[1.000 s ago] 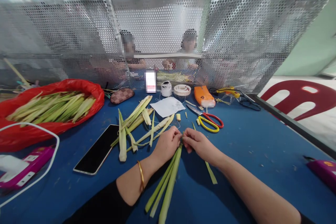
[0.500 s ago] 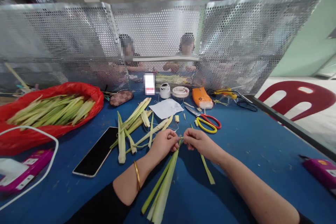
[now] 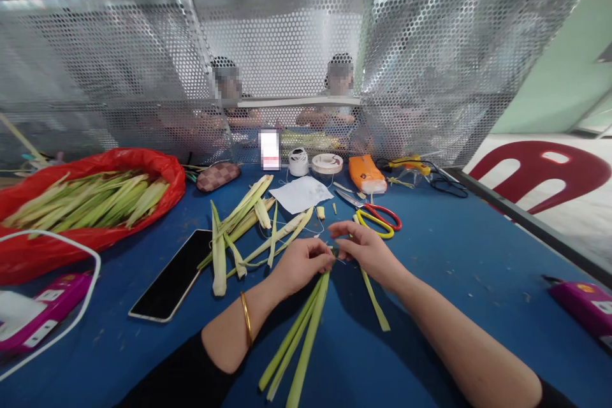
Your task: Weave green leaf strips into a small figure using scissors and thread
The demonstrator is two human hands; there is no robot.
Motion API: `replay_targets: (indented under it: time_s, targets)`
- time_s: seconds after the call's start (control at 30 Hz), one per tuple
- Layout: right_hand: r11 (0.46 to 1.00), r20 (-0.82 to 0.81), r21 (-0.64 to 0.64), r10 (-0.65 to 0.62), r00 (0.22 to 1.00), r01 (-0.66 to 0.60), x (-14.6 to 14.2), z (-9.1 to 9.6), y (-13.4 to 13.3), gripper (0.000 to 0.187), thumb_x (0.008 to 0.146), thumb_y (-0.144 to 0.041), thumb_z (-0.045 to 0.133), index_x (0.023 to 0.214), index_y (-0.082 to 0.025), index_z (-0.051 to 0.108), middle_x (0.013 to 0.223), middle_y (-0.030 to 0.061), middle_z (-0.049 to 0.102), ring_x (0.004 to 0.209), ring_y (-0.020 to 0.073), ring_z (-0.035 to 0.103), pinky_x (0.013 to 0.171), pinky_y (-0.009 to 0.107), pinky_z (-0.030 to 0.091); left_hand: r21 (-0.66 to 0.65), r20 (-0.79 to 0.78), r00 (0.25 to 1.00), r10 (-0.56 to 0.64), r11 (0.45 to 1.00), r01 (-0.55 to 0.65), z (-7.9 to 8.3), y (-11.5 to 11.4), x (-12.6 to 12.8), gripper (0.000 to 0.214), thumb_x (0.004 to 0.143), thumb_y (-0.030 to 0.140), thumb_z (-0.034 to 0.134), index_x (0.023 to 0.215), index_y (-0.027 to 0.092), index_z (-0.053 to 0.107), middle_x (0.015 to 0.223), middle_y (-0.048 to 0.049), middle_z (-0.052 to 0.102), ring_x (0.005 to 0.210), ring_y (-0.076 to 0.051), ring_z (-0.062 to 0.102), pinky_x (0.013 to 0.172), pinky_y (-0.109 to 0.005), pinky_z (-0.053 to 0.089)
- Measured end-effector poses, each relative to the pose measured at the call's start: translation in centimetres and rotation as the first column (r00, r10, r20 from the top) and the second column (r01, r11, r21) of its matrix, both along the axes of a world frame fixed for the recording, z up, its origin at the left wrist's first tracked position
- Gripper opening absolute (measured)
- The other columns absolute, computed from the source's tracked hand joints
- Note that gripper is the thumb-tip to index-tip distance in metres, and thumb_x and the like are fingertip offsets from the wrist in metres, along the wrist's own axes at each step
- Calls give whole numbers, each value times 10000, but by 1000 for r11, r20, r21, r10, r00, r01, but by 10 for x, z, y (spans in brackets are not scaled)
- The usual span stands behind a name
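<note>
Green leaf strips [image 3: 306, 325] lie gathered on the blue table [image 3: 454, 255], tops pinched in my closed left hand [image 3: 299, 264]; my right hand [image 3: 366, 248] nips the same tips. Loose leaves [image 3: 243, 223] lie unworked nearby.

Leaf strips [image 3: 301, 335]: several long, narrow, pale green blades, yellowish toward lower ends. Gathered as bundle at top, fanned slightly apart lower down. Lay flat on blue table [image 3: 444, 280], running diagonally from centre toward near edge, lower ends pointing down-left. Top ends bunched tight in grip of left hand [image 3: 299, 261], right hand [image 3: 366, 248] pinching same tips from opposite side. What sat between the fingertips was too small to tell.
</note>
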State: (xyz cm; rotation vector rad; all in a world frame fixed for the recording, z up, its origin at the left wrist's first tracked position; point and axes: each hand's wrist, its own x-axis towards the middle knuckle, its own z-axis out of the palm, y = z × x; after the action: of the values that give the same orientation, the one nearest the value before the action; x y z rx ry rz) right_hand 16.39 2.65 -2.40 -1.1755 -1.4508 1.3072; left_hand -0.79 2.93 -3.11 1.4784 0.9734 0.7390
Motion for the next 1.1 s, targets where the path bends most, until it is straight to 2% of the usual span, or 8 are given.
replay_targets:
  time_s: [0.1, 0.2, 0.53, 0.63, 0.7, 0.87, 1.0, 1.1]
  targets:
    - [988, 308, 105, 78, 948, -115, 7, -3, 2, 162, 705, -191, 609, 843, -194, 693, 800, 12, 631, 657, 137, 552, 613, 270, 433, 17, 19, 1000, -7, 1000, 7, 0, 1, 0, 108, 742, 265, 620, 746, 160, 596, 636, 6, 630, 603, -110, 563, 607, -231, 433]
    - [967, 469, 192, 62, 881, -170, 10, -5, 2, 52, 719, -185, 636, 679, -192, 669, 717, -1, 567, 683, 145, 530, 622, 266, 396, 25, 25, 1000, -6, 1000, 6, 0, 1, 0, 121, 736, 266, 639, 742, 157, 585, 637, -1, 638, 620, -118, 581, 600, -229, 433]
    - [956, 490, 219, 64, 869, -195, 9, 5, -2, 162, 825, -168, 527, 669, -192, 564, 719, -5, 522, 673, 139, 495, 631, 264, 382, -111, 31, 988, 150, 983, -146, 12, -1, 2, 161, 689, 267, 682, 725, 163, 565, 637, -3, 671, 537, -94, 540, 507, -204, 373]
    - [959, 463, 238, 31, 886, -157, 7, 4, -3, 79, 787, -141, 566, 777, -200, 617, 758, -8, 522, 673, 136, 493, 629, 260, 391, -126, 30, 990, 136, 983, -131, 15, -1, 1, 158, 678, 273, 686, 713, 160, 582, 645, -9, 679, 542, -95, 544, 498, -202, 362]
    - [954, 447, 267, 3, 894, -137, 5, 0, -3, 147, 768, -122, 586, 865, -213, 648, 797, -5, 517, 683, 135, 501, 635, 261, 398, -116, 34, 993, 111, 987, -106, 14, 0, 0, 155, 676, 272, 687, 713, 160, 586, 643, -12, 682, 556, -99, 555, 504, -202, 362]
    - [931, 467, 335, -30, 884, -146, 3, -9, 1, 155, 797, -124, 576, 668, -196, 625, 756, 8, 526, 707, 145, 530, 648, 270, 402, -88, 27, 996, 88, 992, -86, 12, 0, 1, 171, 679, 294, 692, 719, 163, 588, 647, -13, 685, 579, -108, 570, 508, -203, 360]
    - [935, 470, 344, -92, 878, -86, 7, -6, 4, 133, 799, -160, 589, 671, -199, 596, 744, 0, 521, 671, 140, 505, 612, 266, 392, -108, 28, 988, 149, 983, -145, 10, 1, 0, 220, 694, 352, 685, 727, 171, 563, 661, -22, 692, 547, -100, 535, 479, -197, 326]
    - [933, 492, 339, -64, 868, -124, 10, 1, 2, 139, 793, -195, 618, 657, -202, 585, 708, -15, 505, 638, 133, 480, 586, 255, 371, -117, 39, 985, 170, 979, -165, 8, 2, -1, 232, 672, 351, 702, 728, 166, 573, 638, -3, 668, 515, -82, 485, 471, -192, 308]
